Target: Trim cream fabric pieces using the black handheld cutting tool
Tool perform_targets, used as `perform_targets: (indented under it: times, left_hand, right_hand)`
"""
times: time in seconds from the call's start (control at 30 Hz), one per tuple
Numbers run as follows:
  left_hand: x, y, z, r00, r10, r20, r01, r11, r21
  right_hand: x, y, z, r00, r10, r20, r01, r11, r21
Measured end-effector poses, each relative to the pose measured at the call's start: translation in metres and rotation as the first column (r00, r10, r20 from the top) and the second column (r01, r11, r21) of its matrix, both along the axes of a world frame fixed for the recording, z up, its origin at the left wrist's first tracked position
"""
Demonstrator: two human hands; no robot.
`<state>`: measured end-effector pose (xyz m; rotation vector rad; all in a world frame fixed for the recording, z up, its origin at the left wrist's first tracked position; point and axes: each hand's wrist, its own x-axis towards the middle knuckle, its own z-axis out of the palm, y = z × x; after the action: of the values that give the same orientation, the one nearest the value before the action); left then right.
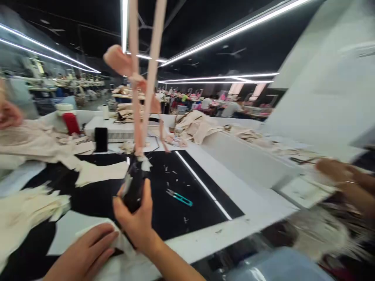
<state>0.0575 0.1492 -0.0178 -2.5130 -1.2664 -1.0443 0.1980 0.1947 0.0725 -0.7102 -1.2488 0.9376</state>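
Observation:
My right hand (137, 218) is wrapped round a black hand-held tool (133, 191) whose exact kind I cannot make out. The tool hangs upright from pink fabric strips (150, 78) running up out of view. At the lower left, my left hand (88, 249) has its fingers closed on a cream fabric piece (125, 248), the thumb hidden. Teal thread snips (180, 198) lie to the right of the tool on a black mat (164, 222). Another cream fabric piece (101, 173) is left of the tool.
Cream fabric piles (26, 218) cover the left side. A black phone (101, 139) stands near a white box (120, 127). More cloth (199, 127) lies behind a low white partition (249, 164). A co-worker's hand (10, 114) shows at far left, another's hands (334, 171) at right.

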Motion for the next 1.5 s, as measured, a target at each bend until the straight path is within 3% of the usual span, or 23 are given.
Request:
perform_targets:
  times: [0.13, 0.27, 0.8, 1.13, 1.5]
  left_hand:
    - [-0.01, -0.022, 0.031, 0.997, -0.005, -0.08, -0.013, 0.975, -0.222]
    - [-0.001, -0.016, 0.041, 0.995, -0.008, -0.098, -0.019, 0.961, -0.277]
    - [0.001, -0.019, 0.039, 0.986, 0.004, -0.167, -0.047, 0.966, -0.255]
    - [0.0, -0.02, 0.038, 0.989, 0.025, -0.149, -0.068, 0.955, -0.29]
    - [-0.001, -0.02, 0.034, 0.991, 0.047, -0.128, -0.085, 0.947, -0.31]
  right_hand:
    - [0.014, 0.007, -0.002, 0.999, -0.027, 0.031, 0.027, 1.0, -0.007]
    - [0.017, 0.011, 0.0, 1.0, -0.023, 0.015, 0.022, 0.999, 0.033]
    - [0.01, 0.017, 0.015, 0.994, 0.045, -0.1, -0.035, 0.995, 0.098]
    - [0.007, 0.021, 0.005, 0.996, 0.053, -0.066, -0.048, 0.996, 0.07]
    - [-0.002, 0.024, 0.011, 0.987, 0.094, -0.131, -0.08, 0.991, 0.109]
